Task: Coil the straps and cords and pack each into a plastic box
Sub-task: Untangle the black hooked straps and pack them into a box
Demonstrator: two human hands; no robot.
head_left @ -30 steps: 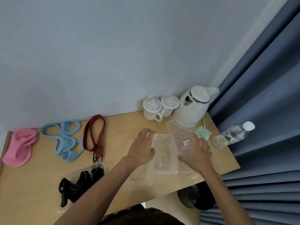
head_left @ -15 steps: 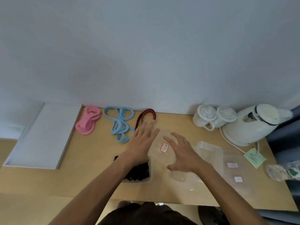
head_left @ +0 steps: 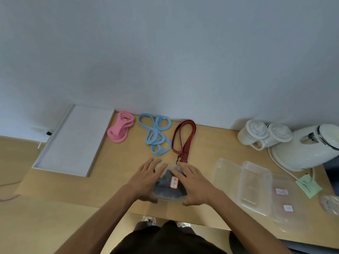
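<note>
Plastic box point(head_left: 168, 196) at the near middle of the wooden table point(head_left: 211, 149), straight in front of the person, and it's packed: a dark strap point(head_left: 163, 185) bundled inside, showing through the clear lid with its red-bordered label point(head_left: 174, 182). On the box's nine o'clock side the left hand point(head_left: 146, 178) lies flat, fingers straight and spread, pointing toward twelve. On the three o'clock side the right hand point(head_left: 194, 186) mirrors it, fingers fanned over the lid, thumb down at the near edge. Both palms press on the box; neither hand curls round anything.

At twelve o'clock from the box, just beyond the fingertips, lies the red-and-black cord point(head_left: 183, 138), a long loop stretching toward the wall. At eleven o'clock lies the blue strap point(head_left: 156, 136) in loose tangled loops, and further round, near ten, the pink strap point(head_left: 121, 129) in a heap. A white tray point(head_left: 73, 142) hangs off the table's end at nine.

Over at three o'clock, two empty clear boxes point(head_left: 255, 187) side by side, spare labelled lids point(head_left: 286, 200) past them. At two o'clock, two white lidded mugs point(head_left: 264, 133) touching, then a white kettle point(head_left: 308, 149), with a green note point(head_left: 308, 186) by its cord. Far right, what looks like a water bottle point(head_left: 330, 204), too blurred to be sure.
</note>
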